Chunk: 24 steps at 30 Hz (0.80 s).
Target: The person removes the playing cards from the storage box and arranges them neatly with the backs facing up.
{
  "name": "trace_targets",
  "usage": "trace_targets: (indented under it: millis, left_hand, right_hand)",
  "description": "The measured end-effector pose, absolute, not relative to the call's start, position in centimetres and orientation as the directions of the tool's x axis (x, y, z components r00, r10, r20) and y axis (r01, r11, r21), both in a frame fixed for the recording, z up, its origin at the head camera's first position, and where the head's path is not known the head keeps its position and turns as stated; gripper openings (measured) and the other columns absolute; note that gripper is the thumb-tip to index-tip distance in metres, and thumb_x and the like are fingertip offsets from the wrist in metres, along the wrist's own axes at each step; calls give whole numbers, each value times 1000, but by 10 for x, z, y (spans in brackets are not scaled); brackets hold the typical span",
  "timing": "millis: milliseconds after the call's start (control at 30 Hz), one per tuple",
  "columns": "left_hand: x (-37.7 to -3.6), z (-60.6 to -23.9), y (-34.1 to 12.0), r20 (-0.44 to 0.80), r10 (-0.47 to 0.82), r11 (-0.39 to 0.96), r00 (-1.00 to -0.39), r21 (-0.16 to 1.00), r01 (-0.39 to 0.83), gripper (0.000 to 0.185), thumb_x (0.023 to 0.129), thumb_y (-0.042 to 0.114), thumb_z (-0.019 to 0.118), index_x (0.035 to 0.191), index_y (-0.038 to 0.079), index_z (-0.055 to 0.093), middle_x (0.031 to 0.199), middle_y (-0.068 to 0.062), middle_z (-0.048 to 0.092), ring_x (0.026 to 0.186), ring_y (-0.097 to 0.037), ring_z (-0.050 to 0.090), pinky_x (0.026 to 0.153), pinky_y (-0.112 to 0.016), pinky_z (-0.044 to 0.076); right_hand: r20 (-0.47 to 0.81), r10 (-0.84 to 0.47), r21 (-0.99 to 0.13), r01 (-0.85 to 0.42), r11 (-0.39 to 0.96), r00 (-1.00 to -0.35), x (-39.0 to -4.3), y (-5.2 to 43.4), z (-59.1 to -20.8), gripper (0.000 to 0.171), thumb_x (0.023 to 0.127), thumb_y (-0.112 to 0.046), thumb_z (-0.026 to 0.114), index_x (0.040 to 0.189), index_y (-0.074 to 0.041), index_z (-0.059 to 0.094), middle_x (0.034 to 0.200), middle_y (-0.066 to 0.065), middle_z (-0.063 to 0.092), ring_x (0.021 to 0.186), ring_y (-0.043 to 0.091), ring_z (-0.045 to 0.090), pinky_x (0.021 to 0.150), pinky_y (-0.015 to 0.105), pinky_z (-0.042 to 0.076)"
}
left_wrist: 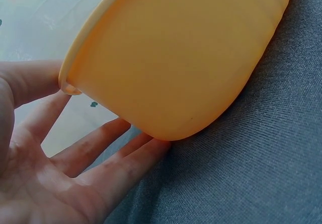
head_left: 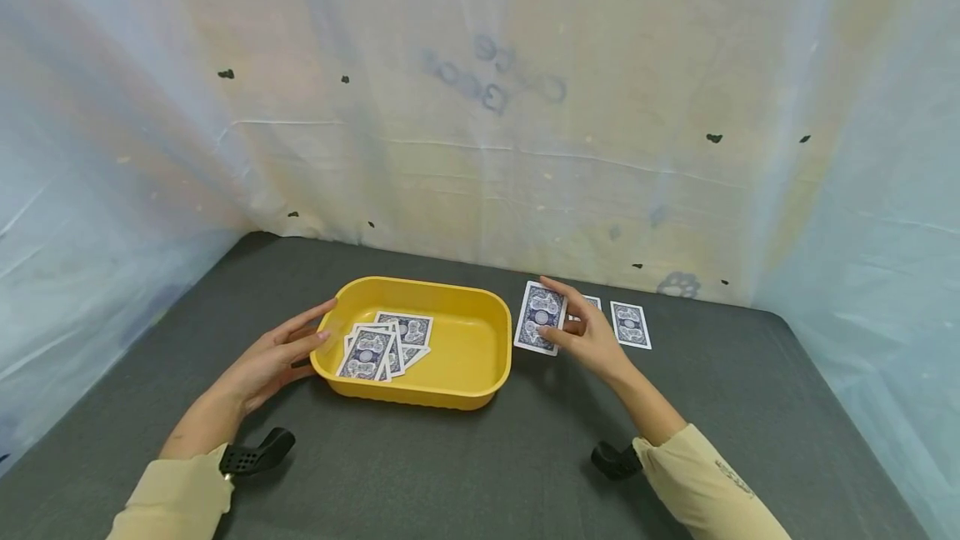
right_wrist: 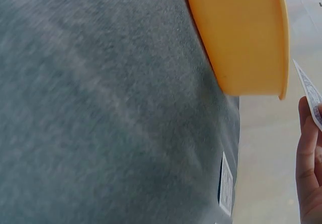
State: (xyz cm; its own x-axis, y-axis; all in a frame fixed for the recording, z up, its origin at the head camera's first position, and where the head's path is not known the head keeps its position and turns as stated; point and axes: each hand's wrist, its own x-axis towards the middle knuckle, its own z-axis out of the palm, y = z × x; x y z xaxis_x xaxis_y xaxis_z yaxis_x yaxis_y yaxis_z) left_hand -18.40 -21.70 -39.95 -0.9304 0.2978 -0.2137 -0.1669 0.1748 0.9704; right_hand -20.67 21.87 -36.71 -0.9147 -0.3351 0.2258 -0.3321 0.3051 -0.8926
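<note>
A yellow plastic bin [head_left: 420, 397] stands on the table, with several blue-backed playing cards [head_left: 367, 354] lying loosely overlapped in its left half. My left hand [head_left: 273, 361] rests against the bin's left end, thumb at the rim and fairly straight fingers [left_wrist: 126, 173] along the outer wall. Just beyond the bin's right side, my right hand [head_left: 588, 336] pinches a playing card [head_left: 541, 319] between thumb and fingers, its blue patterned back showing. In the right wrist view the raised card [right_wrist: 311, 93] appears edge-on near the bin.
A face-down card [head_left: 631, 324] lies on the dark grey table [head_left: 450, 473] to the right. Another card [head_left: 592, 303] is partly hidden behind my right hand. A pale plastic sheet [head_left: 480, 190] hangs along the table's back edge and both sides.
</note>
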Motion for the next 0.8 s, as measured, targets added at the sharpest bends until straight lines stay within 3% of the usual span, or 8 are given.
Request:
trace_targets:
  millis: [433,633,800]
  left_hand:
    - [-185,-400,-217,-224,290,169,-930,969,-181,67,100,35,51,155,26,15,154,-20,23,126,-22,43,103,-52,42]
    - [-185,-400,-218,-222,289,174,-931,969,-177,67,100,35,51,155,25,16,154,-20,23,124,-20,45,102,-52,43]
    - [-185,-400,-217,-222,290,177,-931,968,-176,67,100,35,51,155,25,16,154,-21,24,124,-20,46,101,-51,44]
  right_hand:
    - [188,-295,-892,-289,348,-937,-201,243,-371,67,87,0,66,147,-9,37,107,25,54,71,12,65,60,29,53]
    - [201,-282,-882,-299,363,-938,-201,256,-373,68,88,2,65,148,-5,34,95,21,49,65,11,61,57,31,51]
    - [195,-275,-890,-288,355,-941,-199,266,-374,69,88,3,64,149,-6,33,108,29,54,80,11,66,62,27,54]
